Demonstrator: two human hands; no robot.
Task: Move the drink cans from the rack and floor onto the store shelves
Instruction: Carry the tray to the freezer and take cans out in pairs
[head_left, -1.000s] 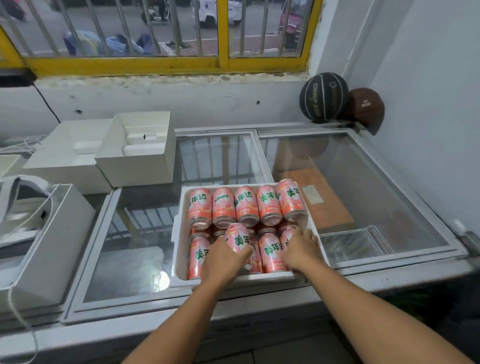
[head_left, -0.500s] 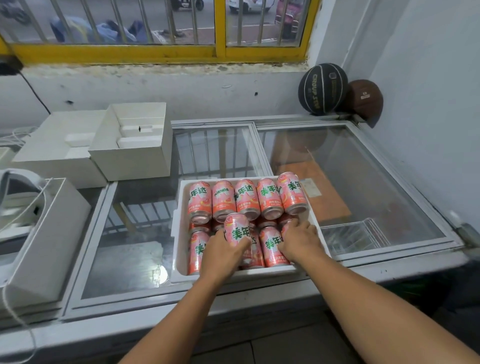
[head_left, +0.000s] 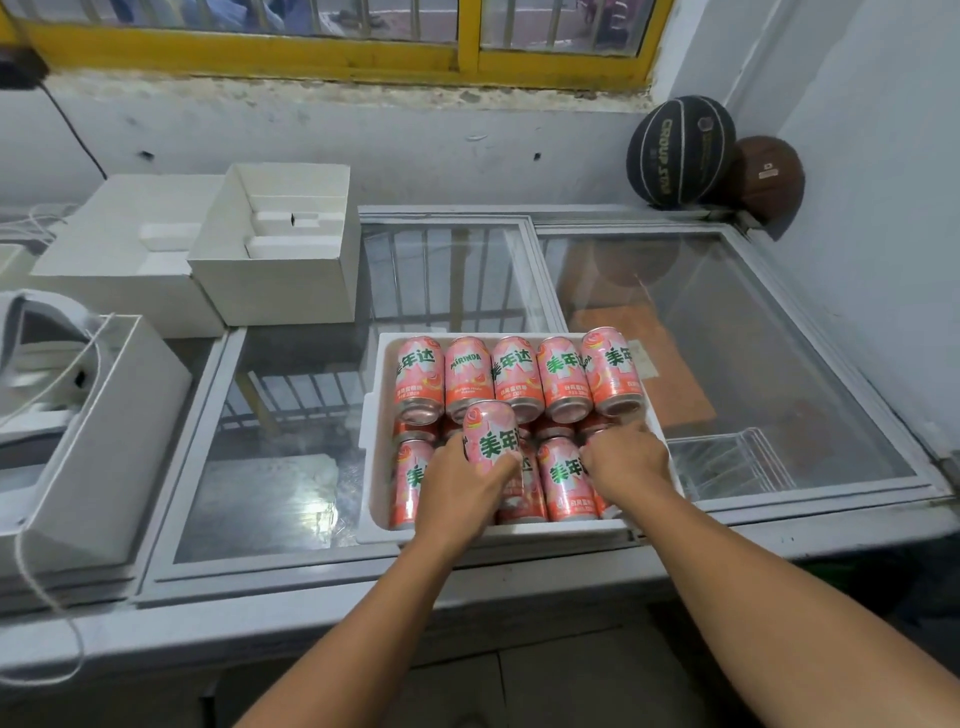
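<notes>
**Both hands in the can tray on the freezer lid**

Here, a white foam tray (head_left: 371, 467), matte and thick-walled, sits on the sliding glass lid of a chest freezer (head_left: 727, 364). The lid is smooth, reflective, framed in pale grey.

Tray contents: pink drink cans lying on their sides, glossy metal cylinders with green lettering. Back row of cans (head_left: 519, 376) is five across, bottoms toward the camera, resting on top of a lower layer only partly seen. Front row of cans (head_left: 563, 480) lies in the same direction at the near wall.

Left hand (head_left: 460, 480): fingers wrapped around one raised can (head_left: 488, 436), thumb on its right side. This can stands tilted, nearly upright, above the front row, near the tray's middle.

Right hand (head_left: 626, 460): palm down over the right end of the front row, fingers curled onto a can there. The can under it is mostly hidden; whether the grip is closed, cannot tell.

Left of the tray: two white cardboard boxes (head_left: 270, 249), open, with moulded white inserts inside. Far right corner: a black basketball (head_left: 680, 150) touching a brown ball (head_left: 766, 174), both against the wall.
</notes>
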